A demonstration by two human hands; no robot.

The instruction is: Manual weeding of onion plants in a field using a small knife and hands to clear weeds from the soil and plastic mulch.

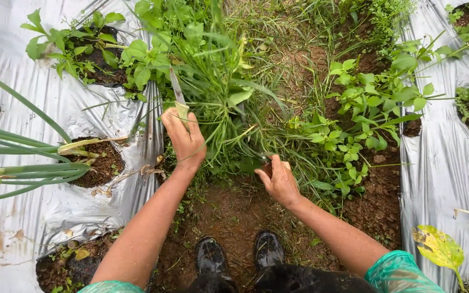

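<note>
Left hand [184,138] fingers clenched round weeds [213,81]; right hand [279,179] closed on stems' base.

Both my arms reach forward and down, bare from the short green sleeves to the wrists. My left hand [184,135] is raised higher and further out, back of the hand up, fingers curled tight in a fist. My right hand [278,178] sits lower and nearer, wrist bent inward, fingers pinched closed. The 2 hands are apart.
</note>
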